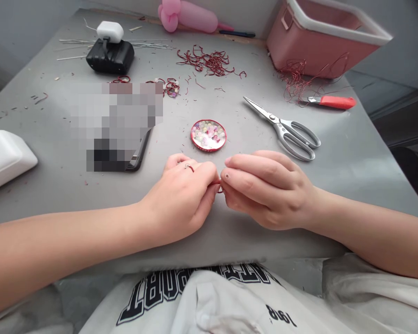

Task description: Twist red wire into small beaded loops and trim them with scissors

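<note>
Near the frame's centre, the left hand (186, 195) and right hand (271, 190) pinch a thin red strand (218, 182) (mostly hidden), which could slip if either pinch loosened.

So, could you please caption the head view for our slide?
Left hand pinching a red strand, right hand meeting it, beads beyond.

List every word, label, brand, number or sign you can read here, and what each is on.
"PORT", seemingly: on the shirt, upside down; the other large letters are too folded to read surely.
"198", apparently: lower on the picture's right, same shirt, upside down.
Dish: rim marks too small.
Black device: pixelated, unreadable.
</note>
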The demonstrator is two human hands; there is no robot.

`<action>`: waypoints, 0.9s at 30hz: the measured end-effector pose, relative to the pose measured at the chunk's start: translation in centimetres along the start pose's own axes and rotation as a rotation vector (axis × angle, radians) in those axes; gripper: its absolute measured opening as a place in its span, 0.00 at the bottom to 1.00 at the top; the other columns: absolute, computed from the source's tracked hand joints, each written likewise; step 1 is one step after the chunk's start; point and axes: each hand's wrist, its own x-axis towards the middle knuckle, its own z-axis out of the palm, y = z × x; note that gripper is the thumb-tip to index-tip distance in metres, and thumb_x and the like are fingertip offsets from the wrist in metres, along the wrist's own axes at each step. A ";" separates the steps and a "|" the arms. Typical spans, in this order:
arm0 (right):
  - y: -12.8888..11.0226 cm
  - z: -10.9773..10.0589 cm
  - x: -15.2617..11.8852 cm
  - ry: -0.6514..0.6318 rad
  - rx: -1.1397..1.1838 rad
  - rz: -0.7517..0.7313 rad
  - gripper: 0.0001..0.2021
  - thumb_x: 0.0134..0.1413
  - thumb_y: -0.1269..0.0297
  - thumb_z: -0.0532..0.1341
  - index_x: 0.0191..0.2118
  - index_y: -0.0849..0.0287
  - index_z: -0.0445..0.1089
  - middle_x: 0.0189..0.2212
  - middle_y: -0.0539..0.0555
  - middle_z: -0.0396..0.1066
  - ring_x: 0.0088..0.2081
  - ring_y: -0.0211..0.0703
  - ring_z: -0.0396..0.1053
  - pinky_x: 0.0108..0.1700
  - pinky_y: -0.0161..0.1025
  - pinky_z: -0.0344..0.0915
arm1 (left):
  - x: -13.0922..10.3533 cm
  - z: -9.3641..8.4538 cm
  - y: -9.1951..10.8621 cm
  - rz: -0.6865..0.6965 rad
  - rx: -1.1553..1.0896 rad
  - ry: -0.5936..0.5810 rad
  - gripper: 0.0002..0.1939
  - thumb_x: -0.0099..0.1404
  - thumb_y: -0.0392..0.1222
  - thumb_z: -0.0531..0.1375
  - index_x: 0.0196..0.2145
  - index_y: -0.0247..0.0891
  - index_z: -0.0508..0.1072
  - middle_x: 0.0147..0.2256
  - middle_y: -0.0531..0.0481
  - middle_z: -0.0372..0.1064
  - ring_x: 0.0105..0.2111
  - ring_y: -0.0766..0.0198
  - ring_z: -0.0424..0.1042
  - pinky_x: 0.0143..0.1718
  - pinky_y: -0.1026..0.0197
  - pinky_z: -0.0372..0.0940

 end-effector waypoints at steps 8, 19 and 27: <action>0.2 0.0 0.4 -0.033 0.403 0.349 0.08 0.58 0.78 0.59 0.32 0.57 0.69 0.33 0.57 0.72 0.39 0.44 0.72 0.41 0.44 0.75 | -0.1 -0.2 0.2 -0.004 -0.088 0.012 0.08 0.70 0.31 0.51 0.33 0.37 0.64 0.23 0.60 0.56 0.23 0.66 0.56 0.47 0.55 0.55; 0.1 -0.5 0.7 -0.034 0.770 0.705 0.07 0.57 0.75 0.62 0.31 0.56 0.72 0.34 0.53 0.71 0.35 0.38 0.71 0.39 0.39 0.71 | 0.1 -0.8 0.3 -0.089 -0.269 -0.058 0.07 0.70 0.33 0.51 0.33 0.39 0.64 0.24 0.59 0.63 0.26 0.66 0.62 0.42 0.58 0.58; 0.4 -0.7 1.0 -0.163 1.286 1.059 0.15 0.60 0.75 0.57 0.24 0.57 0.74 0.34 0.51 0.72 0.33 0.36 0.72 0.38 0.38 0.71 | 0.0 -0.9 0.3 0.011 -0.255 -0.055 0.07 0.70 0.31 0.51 0.35 0.38 0.66 0.28 0.57 0.69 0.28 0.67 0.64 0.46 0.57 0.56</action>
